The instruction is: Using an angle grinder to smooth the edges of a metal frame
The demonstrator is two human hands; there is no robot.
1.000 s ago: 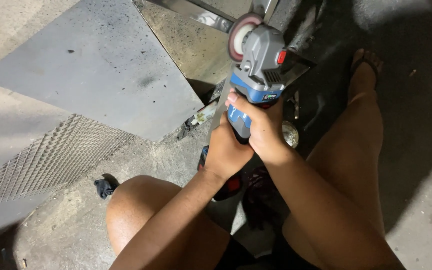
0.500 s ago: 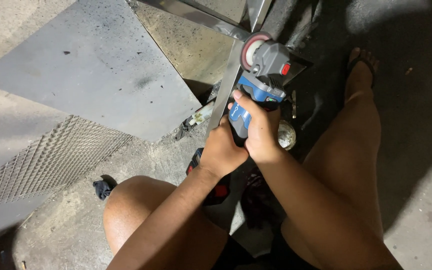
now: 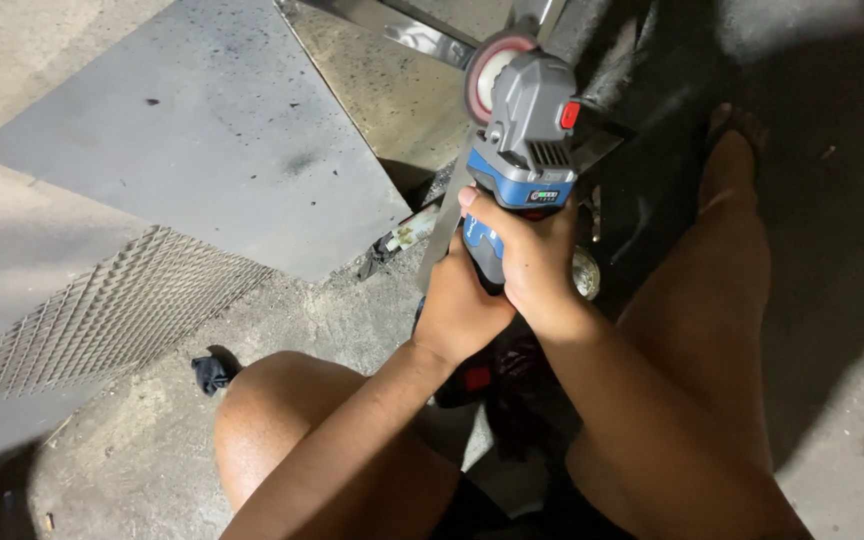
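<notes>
Left hand [image 3: 457, 310] and right hand [image 3: 532, 265] both clamped around blue-grey angle grinder [image 3: 527, 140]; disc [image 3: 490, 72] against metal bar [image 3: 392, 28].

small oval label [image 3: 544, 196] on the blue band of the grinder [image 3: 527, 130], green and pale, no packages, signs, screens

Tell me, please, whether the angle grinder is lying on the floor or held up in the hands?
Held up. Both the left hand and right hand grip the angle grinder by its blue body, its disc near the metal bar.
</notes>
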